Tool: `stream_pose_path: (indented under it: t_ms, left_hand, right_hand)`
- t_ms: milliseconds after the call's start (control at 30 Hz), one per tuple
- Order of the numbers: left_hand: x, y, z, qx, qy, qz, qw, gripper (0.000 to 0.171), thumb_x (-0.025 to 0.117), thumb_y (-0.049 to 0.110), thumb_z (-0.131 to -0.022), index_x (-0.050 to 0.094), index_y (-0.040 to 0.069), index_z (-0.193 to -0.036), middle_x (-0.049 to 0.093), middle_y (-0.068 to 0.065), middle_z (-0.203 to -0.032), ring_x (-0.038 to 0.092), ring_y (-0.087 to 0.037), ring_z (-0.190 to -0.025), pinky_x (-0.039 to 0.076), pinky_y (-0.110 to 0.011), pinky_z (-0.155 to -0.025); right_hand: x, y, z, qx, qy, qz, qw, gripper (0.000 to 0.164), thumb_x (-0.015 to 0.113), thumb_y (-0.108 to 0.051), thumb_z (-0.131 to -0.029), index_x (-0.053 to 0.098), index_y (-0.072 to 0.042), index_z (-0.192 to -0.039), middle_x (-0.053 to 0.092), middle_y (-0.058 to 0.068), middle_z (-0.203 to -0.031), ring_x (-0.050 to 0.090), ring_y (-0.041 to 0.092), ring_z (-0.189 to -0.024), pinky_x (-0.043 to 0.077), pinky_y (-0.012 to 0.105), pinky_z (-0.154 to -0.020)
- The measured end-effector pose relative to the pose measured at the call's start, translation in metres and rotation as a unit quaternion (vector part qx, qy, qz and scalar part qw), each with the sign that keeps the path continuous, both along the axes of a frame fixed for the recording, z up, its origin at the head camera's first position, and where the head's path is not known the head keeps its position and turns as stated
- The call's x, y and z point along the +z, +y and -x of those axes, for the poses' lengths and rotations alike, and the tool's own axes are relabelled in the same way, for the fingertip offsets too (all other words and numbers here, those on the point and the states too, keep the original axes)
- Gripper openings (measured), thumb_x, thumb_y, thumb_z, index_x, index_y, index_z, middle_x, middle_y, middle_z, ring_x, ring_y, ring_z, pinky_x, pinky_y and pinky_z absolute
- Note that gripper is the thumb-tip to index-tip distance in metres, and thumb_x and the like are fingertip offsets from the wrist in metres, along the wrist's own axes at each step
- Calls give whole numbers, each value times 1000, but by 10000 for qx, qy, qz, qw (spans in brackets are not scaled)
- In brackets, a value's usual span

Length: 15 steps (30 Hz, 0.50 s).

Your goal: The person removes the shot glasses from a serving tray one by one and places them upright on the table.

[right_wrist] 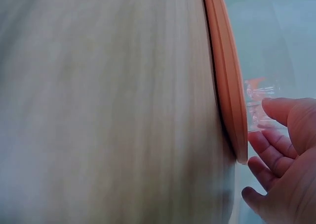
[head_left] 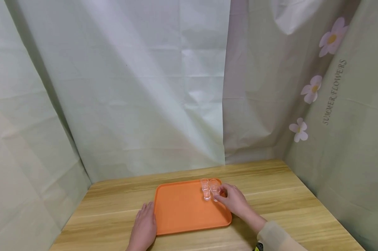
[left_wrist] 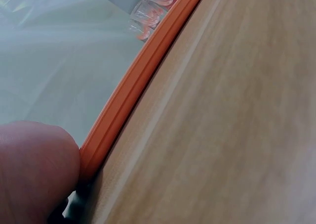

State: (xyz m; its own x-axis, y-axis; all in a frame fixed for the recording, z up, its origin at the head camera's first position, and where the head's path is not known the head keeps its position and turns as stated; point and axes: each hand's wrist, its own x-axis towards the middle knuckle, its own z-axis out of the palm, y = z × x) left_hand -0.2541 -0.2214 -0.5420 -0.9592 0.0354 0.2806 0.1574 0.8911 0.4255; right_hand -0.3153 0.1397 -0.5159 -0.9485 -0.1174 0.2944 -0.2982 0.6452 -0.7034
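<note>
An orange tray lies on the wooden table, with several small clear shot glasses grouped near its far right corner. My right hand reaches over the tray's right side and pinches the near right shot glass between thumb and fingers. In the right wrist view, the thumb lies at the clear glass, beside the tray's rim. My left hand lies along the tray's left edge, fingers extended. The left wrist view shows the left thumb against the end of the rim.
Wood-grain table surrounds the tray on all sides. Pale cloth hangs behind the table and at the left. A right-hand curtain bears printed flowers and lettering.
</note>
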Motion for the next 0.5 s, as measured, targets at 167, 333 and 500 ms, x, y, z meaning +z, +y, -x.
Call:
stream_pose_path:
  t_ms: [167, 333, 500]
  left_hand:
    - [-2, -2, 0, -39, 141, -58, 9999, 44, 52, 1, -110, 54, -17, -150, 56, -37, -153, 45, -59, -149, 35, -70, -124]
    - [-11, -3, 3, -44, 669, -148, 9976, 42, 56, -1, -107, 58, -17, -145, 61, -37, -147, 50, -60, -143, 41, -72, -117]
    - [-12, -4, 2, -99, 613, -131, 9980, 42, 55, -3, -106, 57, -18, -145, 60, -39, -146, 50, -61, -142, 40, -72, -119]
  right_hand:
    - [4, 6, -7, -29, -21, -18, 10000, 20, 91, -23, -94, 71, -18, -97, 70, -8, -93, 70, 18, -92, 54, 37, -79]
    - [10, 14, -13, -100, 5, 196, 9998, 19, 89, -23, -96, 71, -19, -99, 75, -8, -100, 78, 23, -101, 61, 41, -84]
    - [13, 26, -14, -276, 71, 97, 9995, 16, 88, -24, -97, 72, -21, -98, 75, -10, -98, 76, 21, -101, 61, 42, -87]
